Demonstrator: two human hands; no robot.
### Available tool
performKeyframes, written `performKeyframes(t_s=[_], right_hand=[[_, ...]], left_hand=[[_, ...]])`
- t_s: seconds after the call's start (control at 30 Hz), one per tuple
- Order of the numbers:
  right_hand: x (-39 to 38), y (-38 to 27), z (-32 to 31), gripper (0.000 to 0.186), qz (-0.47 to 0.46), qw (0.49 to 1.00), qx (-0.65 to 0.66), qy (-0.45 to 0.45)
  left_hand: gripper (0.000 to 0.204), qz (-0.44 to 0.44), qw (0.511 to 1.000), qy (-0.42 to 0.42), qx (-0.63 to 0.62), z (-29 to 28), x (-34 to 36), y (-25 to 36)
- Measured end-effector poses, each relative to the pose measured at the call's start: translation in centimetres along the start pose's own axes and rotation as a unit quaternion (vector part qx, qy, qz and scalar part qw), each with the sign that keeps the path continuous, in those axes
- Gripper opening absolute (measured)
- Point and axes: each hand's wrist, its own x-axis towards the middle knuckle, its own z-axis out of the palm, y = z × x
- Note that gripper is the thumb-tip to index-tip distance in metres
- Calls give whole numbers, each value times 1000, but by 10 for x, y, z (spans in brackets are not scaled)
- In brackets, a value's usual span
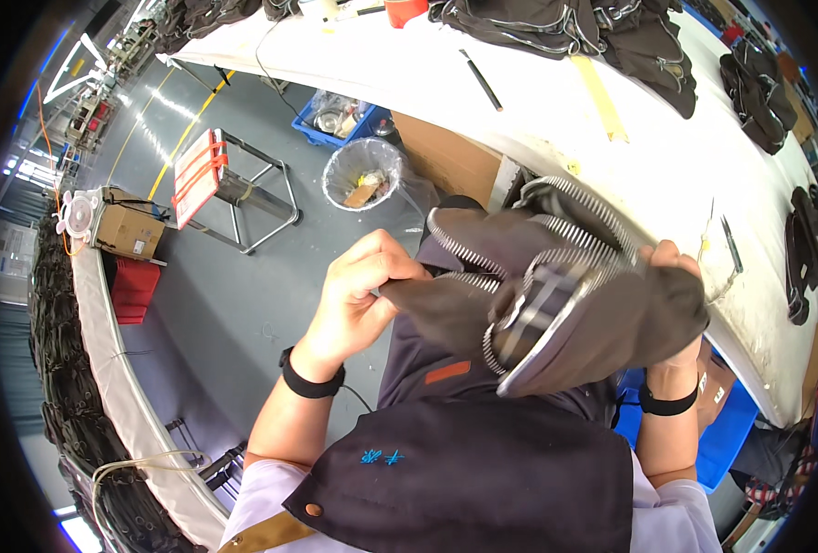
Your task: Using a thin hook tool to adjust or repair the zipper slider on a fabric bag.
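Observation:
In front of my body I hold up a dark brown zippered fabric piece (602, 323), possibly a bag or pouch; its exact kind cannot be told. Striped black-and-white zipper edges curve along its openings, and plaid lining (543, 300) shows inside. My left hand (358, 290) pinches the left end of the cloth between thumb and fingers. On the opposite side my right hand (674, 258) grips the fabric, which hides much of that hand. Part of the piece is smeared by motion. Below it lies my dark apron (492, 470).
A white-topped table (538, 111) curves across the far and right sides, bearing piles of dark zippered pieces (556, 28), a black pen-like tool (481, 80) and a thin pointed tool (731, 244). Beyond my left hand stand a lined waste bin (331, 189), a blue crate (312, 135) and a metal-framed stand (285, 189).

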Motion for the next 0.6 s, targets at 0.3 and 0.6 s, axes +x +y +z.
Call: performKeyframes(t_s=[0.3,0.6], right_hand=[[-39,70,65,40,18,848,-344,-404],[-44,95,94,39,13,850,-297,-434]], left_hand=[[26,-211,962,-65,164,-28,-19,-55],[47,-339,882,-264,193,58,32,-77]])
